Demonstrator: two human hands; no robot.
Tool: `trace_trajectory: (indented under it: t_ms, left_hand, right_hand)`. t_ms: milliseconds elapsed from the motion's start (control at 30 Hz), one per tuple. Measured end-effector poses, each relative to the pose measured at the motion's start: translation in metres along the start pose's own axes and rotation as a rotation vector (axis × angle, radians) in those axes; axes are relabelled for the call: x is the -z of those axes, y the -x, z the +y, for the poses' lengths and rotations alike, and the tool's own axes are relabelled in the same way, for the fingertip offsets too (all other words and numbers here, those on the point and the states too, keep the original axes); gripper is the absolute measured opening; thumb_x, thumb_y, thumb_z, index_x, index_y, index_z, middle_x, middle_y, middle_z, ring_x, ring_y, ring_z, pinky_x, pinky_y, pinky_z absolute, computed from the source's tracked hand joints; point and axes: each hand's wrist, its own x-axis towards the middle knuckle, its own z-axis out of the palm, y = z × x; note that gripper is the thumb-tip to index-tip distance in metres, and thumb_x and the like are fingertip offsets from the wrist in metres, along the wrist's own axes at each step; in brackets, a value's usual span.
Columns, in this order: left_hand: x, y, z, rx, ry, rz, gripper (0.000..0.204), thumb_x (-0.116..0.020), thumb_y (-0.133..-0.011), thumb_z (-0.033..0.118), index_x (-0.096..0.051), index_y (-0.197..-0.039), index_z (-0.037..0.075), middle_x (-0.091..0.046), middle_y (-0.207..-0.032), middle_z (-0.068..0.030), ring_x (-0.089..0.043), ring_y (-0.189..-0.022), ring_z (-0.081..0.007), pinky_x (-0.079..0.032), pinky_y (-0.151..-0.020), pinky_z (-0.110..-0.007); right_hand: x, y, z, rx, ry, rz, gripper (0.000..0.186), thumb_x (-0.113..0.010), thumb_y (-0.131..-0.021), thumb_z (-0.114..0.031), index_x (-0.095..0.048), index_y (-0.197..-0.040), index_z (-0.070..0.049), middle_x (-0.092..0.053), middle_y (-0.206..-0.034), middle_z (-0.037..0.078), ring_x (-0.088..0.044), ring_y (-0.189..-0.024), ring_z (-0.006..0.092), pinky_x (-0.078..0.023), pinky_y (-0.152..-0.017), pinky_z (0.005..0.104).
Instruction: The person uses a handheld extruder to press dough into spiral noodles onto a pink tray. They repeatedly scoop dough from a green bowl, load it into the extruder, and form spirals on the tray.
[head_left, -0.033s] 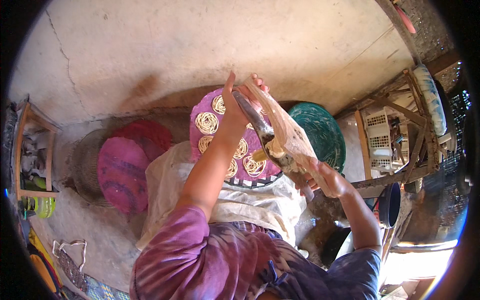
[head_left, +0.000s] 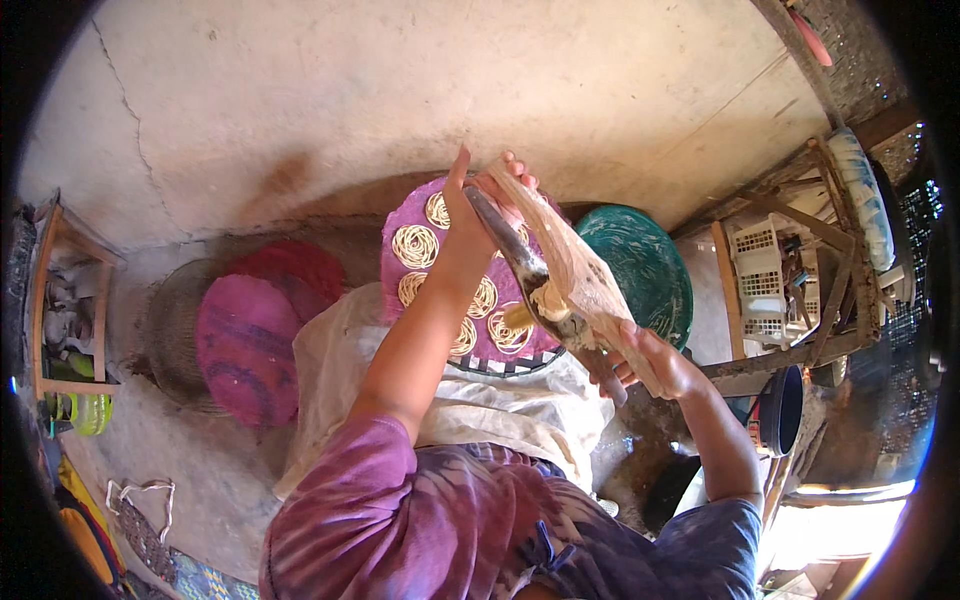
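Head camera view: taking the middle of the picture as the clock's centre, the left hand (head_left: 482,200) reaches up to 12 o'clock and grips the far end of a wooden press (head_left: 590,275), thumb raised and fingertips curled over the pale beam. Toward 4 o'clock, the right hand (head_left: 660,358) holds the near end, fingers wrapped round it. The press slants from 12 toward 4, its dark lower arm (head_left: 515,245) lying along the pale beam's left side; a lump of dough (head_left: 548,300) shows between the two, and a short yellowish tube (head_left: 517,316) juts out toward 8 o'clock. Beneath, a round tray covered in purple sheeting (head_left: 410,200) carries several coils of pale strands (head_left: 414,247), partly hidden by the left forearm. Pale cloth (head_left: 335,350) drapes the lap at 6. A green basin (head_left: 645,270) sits at 2, a magenta round sheet (head_left: 245,350) at 9, and a white basket (head_left: 757,275) on a wooden rack (head_left: 725,290) at 3.
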Motion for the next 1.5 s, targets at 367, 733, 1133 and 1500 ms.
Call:
trace_trajectory:
  t_ms: [367, 733, 1133, 1500]
  left_hand:
    - [0.051, 0.0, -0.031, -0.041, 0.095, -0.05, 0.035, -0.054, -0.094, 0.05, -0.059, -0.089, 0.015, -0.059, -0.078, 0.0018, -0.059, -0.077, -0.0179, -0.049, -0.07, -0.039]
    - [0.064, 0.005, -0.016, -0.161, 0.257, -0.116, 0.035, -0.053, -0.096, 0.044, -0.06, -0.087, 0.011, -0.061, -0.077, -0.0008, -0.062, -0.075, -0.0219, -0.048, -0.048, -0.029]
    - [-0.067, 0.064, 0.09, -0.073, -0.064, -0.364, 0.06, -0.036, -0.095, 0.063, -0.066, -0.074, 0.016, -0.064, -0.064, -0.0012, -0.059, -0.06, -0.0204, -0.049, -0.062, -0.036]
    - [-0.138, 0.163, 0.124, -0.096, -0.485, -0.527, 0.084, -0.018, -0.096, 0.068, -0.067, -0.073, 0.004, -0.068, -0.064, -0.0129, -0.065, -0.051, -0.0268, -0.054, -0.049, -0.032]
  right_hand:
    - [0.013, -0.018, 0.054, 0.061, -0.488, -0.217, 0.085, -0.03, -0.092, -0.072, -0.035, -0.143, -0.005, -0.061, -0.107, 0.032, -0.069, -0.077, 0.0335, -0.06, -0.066, 0.0412]
    - [-0.019, -0.124, 0.126, 0.227, -1.243, -0.679, 0.079, -0.051, -0.09, -0.058, -0.032, -0.146, -0.006, -0.054, -0.109, 0.033, -0.064, -0.069, 0.029, -0.055, -0.052, 0.0336]
    - [-0.046, -0.126, 0.075, 0.683, 1.053, 0.627, 0.035, -0.065, -0.083, -0.018, -0.064, -0.117, -0.012, -0.055, -0.109, 0.012, -0.053, -0.103, 0.0307, -0.043, -0.085, 0.0463]
    - [-0.048, -0.132, 0.075, 0.757, 1.166, 0.68, 0.014, -0.074, -0.074, -0.015, -0.073, -0.088, -0.015, -0.058, -0.101, 0.004, -0.054, -0.093, 0.0263, -0.04, -0.079, 0.0418]
